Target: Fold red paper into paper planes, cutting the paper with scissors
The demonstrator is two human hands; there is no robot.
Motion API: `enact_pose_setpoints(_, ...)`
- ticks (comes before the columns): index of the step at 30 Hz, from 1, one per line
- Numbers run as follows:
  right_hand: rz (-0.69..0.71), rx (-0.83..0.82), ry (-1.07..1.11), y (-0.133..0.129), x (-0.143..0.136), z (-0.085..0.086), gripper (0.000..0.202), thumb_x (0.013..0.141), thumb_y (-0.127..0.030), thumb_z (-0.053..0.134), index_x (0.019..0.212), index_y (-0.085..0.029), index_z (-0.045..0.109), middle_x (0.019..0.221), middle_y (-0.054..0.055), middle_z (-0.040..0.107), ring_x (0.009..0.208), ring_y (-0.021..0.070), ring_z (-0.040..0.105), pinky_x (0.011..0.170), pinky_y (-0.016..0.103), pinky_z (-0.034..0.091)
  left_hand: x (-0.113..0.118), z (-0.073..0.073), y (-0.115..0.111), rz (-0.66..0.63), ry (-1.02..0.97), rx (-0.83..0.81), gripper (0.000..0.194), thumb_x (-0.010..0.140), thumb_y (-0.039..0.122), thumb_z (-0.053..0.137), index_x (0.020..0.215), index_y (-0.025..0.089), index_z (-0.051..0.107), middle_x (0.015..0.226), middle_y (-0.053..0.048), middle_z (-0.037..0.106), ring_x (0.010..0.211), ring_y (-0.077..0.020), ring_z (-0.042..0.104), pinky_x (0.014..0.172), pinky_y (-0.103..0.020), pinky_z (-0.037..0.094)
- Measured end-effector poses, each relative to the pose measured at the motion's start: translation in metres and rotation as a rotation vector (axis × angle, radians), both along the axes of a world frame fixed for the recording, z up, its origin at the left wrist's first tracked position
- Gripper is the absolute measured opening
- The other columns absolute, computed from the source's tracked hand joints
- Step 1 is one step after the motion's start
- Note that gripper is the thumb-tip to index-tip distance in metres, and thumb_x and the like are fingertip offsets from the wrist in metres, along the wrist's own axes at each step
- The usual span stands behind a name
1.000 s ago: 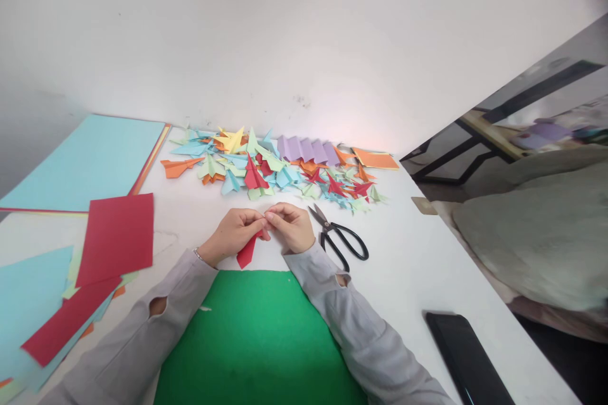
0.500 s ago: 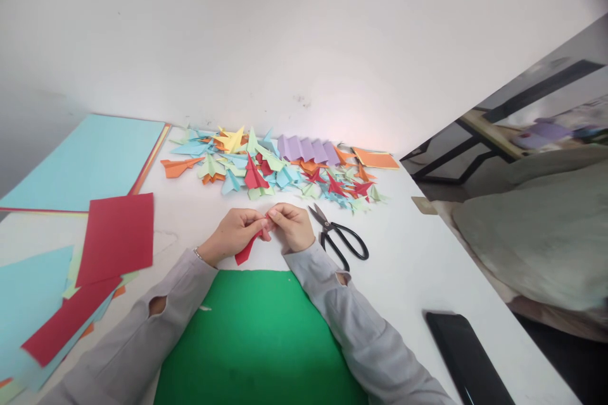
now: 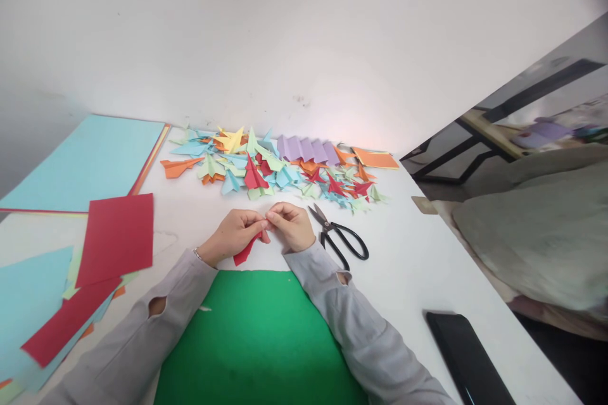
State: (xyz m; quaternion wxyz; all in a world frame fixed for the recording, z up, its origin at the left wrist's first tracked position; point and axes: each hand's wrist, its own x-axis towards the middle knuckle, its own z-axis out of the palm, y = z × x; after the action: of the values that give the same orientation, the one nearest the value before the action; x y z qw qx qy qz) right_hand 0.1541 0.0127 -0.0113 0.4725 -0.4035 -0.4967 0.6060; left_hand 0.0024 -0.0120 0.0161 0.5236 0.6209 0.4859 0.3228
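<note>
Between my two hands is a small folded piece of red paper (image 3: 246, 253), its lower end sticking out below the fingers. My left hand (image 3: 238, 232) pinches it, thumb on top. My right hand (image 3: 292, 226) is closed at the upper tip of the same paper, fingertips touching those of the left; the tip itself is mostly covered. Just to the right of my right hand lie black-handled scissors (image 3: 336, 234), blades slightly apart. Below the hands a green sheet (image 3: 256, 335) covers the near part of the table.
Folded paper planes (image 3: 256, 172) in several colours lie heaped along the wall, with a pleated purple paper (image 3: 308, 150) and orange paper (image 3: 376, 159). At left are large blue sheets (image 3: 95, 158) and red paper (image 3: 116, 237). A black phone-like object (image 3: 468, 357) lies at right.
Both hands stay in nearly the same place. The red paper's lower end has shifted very slightly left, and the fingertips have closed a little over its tip.
</note>
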Motion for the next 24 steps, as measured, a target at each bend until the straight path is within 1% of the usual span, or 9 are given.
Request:
enact_pose_setpoints(3, -0.002, -0.012, -0.01, 0.0005, 0.0004, -0.0006, 0.031, 0.055, -0.043, 0.079, 0.058, -0.017, 0.062, 0.046, -0.001, 0.062, 0.042, 0.0106, 0.054, 0.045, 0.024, 0.044, -0.0002, -0.0001, 0.0003, -0.022, 0.014, 0.011, 0.03, 0.08, 0.034, 0.05, 0.061, 0.017, 0.067, 0.065, -0.005, 0.07, 0.07, -0.0155, 0.063, 0.067, -0.024, 0.047)
enact_pose_setpoints(6, -0.01, -0.034, 0.008, 0.0021, 0.0008, -0.0028, 0.031, 0.054, -0.043, 0.08, 0.057, -0.017, 0.063, 0.046, -0.001, 0.063, 0.042, 0.0107, 0.055, 0.045, 0.023, 0.044, 0.0001, 0.002, 0.0001, -0.015, 0.019, 0.021, 0.03, 0.08, 0.032, 0.05, 0.06, 0.017, 0.066, 0.067, -0.006, 0.071, 0.068, -0.0145, 0.062, 0.068, -0.024, 0.046)
enact_pose_setpoints(9, -0.01, -0.028, 0.01, 0.0032, 0.0012, -0.0039, 0.032, 0.053, -0.043, 0.08, 0.056, -0.016, 0.063, 0.046, -0.001, 0.063, 0.042, 0.0101, 0.055, 0.045, 0.023, 0.045, 0.0005, 0.005, -0.0004, -0.005, 0.016, 0.029, 0.029, 0.079, 0.031, 0.051, 0.059, 0.016, 0.066, 0.067, -0.006, 0.07, 0.063, -0.013, 0.06, 0.065, -0.023, 0.046)
enact_pose_setpoints(13, 0.004, 0.003, -0.009, 0.0033, 0.002, -0.0026, 0.035, 0.056, -0.047, 0.077, 0.054, -0.016, 0.061, 0.045, 0.0, 0.062, 0.041, 0.01, 0.054, 0.045, 0.023, 0.045, 0.0012, 0.0066, -0.0006, -0.005, 0.021, 0.009, 0.028, 0.079, 0.03, 0.05, 0.06, 0.016, 0.065, 0.062, -0.004, 0.069, 0.056, -0.0109, 0.058, 0.061, -0.022, 0.046)
enact_pose_setpoints(17, 0.02, 0.028, -0.03, 0.0033, 0.0028, -0.0021, 0.036, 0.061, -0.049, 0.074, 0.053, -0.017, 0.06, 0.045, -0.001, 0.061, 0.041, 0.01, 0.053, 0.045, 0.024, 0.044, 0.0019, 0.0039, -0.0004, 0.005, -0.003, 0.01, 0.027, 0.079, 0.03, 0.051, 0.06, 0.016, 0.065, 0.064, -0.005, 0.069, 0.06, -0.0121, 0.06, 0.062, -0.022, 0.047)
enact_pose_setpoints(24, 0.05, 0.01, -0.021, 0.0048, 0.0024, -0.0061, 0.038, 0.063, -0.053, 0.071, 0.057, -0.017, 0.062, 0.047, -0.001, 0.061, 0.043, 0.0106, 0.055, 0.047, 0.024, 0.046, 0.0014, -0.0001, -0.0003, 0.027, -0.021, 0.011, 0.025, 0.078, 0.03, 0.052, 0.061, 0.017, 0.065, 0.063, -0.005, 0.07, 0.062, -0.0135, 0.063, 0.064, -0.024, 0.049)
